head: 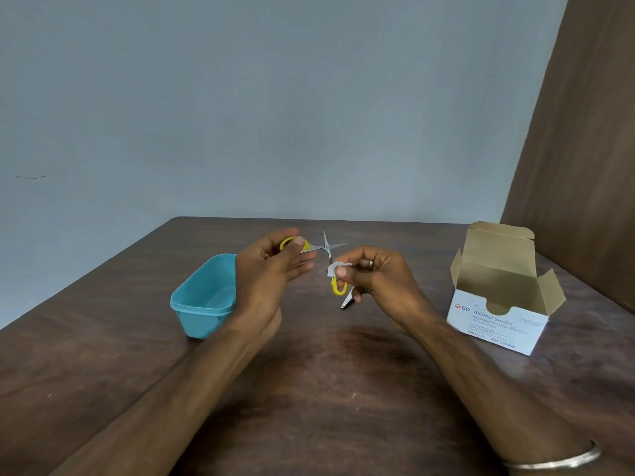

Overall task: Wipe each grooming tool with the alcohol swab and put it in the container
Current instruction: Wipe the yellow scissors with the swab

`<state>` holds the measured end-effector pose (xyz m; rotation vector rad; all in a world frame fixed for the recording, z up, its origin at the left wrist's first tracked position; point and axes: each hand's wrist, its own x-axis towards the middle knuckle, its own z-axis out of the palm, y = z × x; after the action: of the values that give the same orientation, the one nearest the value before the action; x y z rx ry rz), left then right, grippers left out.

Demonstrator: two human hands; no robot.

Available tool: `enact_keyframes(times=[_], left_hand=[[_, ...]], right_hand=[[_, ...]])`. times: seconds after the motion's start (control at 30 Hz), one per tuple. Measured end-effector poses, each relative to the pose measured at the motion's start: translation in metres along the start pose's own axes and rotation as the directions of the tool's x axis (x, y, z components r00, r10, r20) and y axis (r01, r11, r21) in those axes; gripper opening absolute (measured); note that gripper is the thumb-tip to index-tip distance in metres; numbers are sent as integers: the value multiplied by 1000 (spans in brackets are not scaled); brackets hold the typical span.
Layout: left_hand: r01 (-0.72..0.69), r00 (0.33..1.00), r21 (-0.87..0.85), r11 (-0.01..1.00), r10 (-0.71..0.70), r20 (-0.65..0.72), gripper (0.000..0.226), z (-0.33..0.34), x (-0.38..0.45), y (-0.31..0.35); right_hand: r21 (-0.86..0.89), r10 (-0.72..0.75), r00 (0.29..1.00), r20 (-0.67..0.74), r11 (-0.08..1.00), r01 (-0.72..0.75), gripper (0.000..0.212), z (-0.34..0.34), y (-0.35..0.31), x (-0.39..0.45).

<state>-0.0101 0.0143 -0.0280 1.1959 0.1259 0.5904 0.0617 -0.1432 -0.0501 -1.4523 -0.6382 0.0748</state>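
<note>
Left hand [275, 266] pinches 1 scissors [324, 250] handle, right hand [374, 276] fingers clamp swab [335, 269] on the other; advise wiping both open blades fully before the container [202, 304].

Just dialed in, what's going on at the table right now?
A person is cleaning a pair of small yellow-handled scissors, held open above the wooden table. The left hand grips one handle loop, while the right hand pinches a white alcohol swab against the scissors near the other handle. A small metal tool, partly hidden, shows below the right hand. The teal container sits to the left and looks empty so far. The open BD Alcohol Swabs box stands on the right.
</note>
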Motion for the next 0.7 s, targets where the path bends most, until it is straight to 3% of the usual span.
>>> enact_keyframes(times=[0.13,0.37,0.53,0.6,0.7], left_hand=[[91,995,-102,991,-88,42,22,5,-8,-1],[80,996,-35,996,-78,47,22,6,-9,-1],[74,997,-8,997,-73,32,18,5,-9,-2],[45,998,47,998,-47,49,16,6,-10,-3],[8,997,99,995,-16,79,15,7,-12,-3]], right_hand=[[10,-19,1000,0,1000,19,10,0,0,-1],[-38,4,999,36,999,-3,8,-2,-4,-2],[25,-39,971,-234,999,46,9,-8,-6,2],[-61,-96,943,-320,995,81,9,-12,-6,3],[-164,-139,931,-337,983,87,9,-10,-6,2]])
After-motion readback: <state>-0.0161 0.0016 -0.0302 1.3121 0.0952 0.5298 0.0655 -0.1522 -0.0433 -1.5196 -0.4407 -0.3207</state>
